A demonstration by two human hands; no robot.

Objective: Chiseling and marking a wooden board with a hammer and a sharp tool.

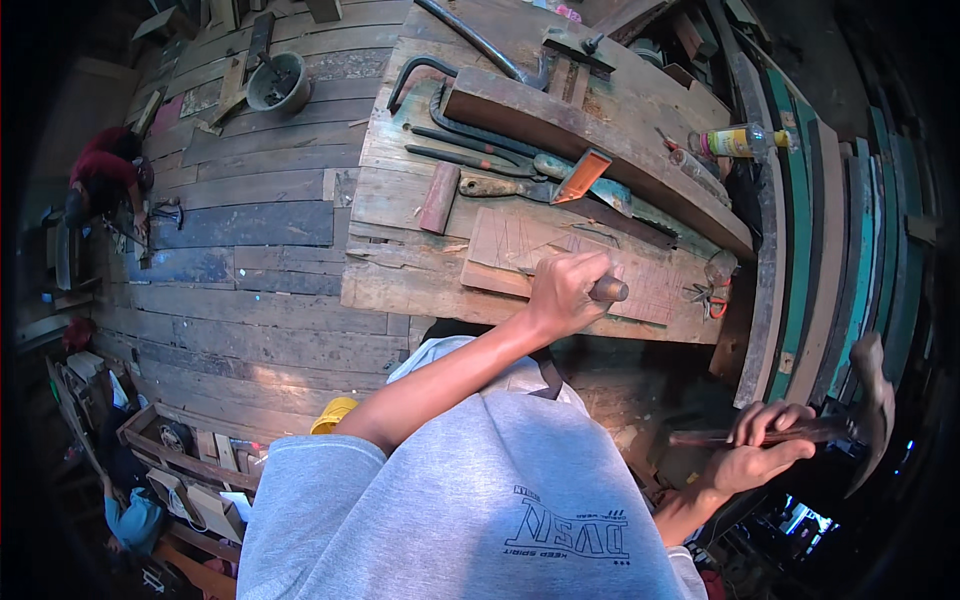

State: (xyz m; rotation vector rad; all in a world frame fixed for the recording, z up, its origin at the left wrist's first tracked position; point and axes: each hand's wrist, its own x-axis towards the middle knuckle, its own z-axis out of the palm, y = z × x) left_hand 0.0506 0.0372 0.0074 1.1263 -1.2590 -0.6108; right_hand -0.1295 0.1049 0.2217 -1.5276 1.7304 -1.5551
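My left hand (pixel 570 290) is closed around a chisel-like tool with a round wooden handle (pixel 610 289). Its blade is hidden beneath my fist. Under that hand lies a flat wooden board (pixel 495 245) marked with pencil lines, close to the bench's near edge. Off to the right, my right hand (pixel 765 445) grips a claw hammer (pixel 874 410) by its dark handle, with the metal head raised and apart from the board.
The workbench (pixel 385 225) carries a thick beam (pixel 590 128), a hand saw (pixel 580 185), an orange-ended tool (pixel 583 177), a reddish wooden block (pixel 440 198), scissors (pixel 715 302) and a bottle (pixel 740 141). Planks (pixel 800 240) stand along the right. A bucket (pixel 279 84) and another person (pixel 105 175) are left.
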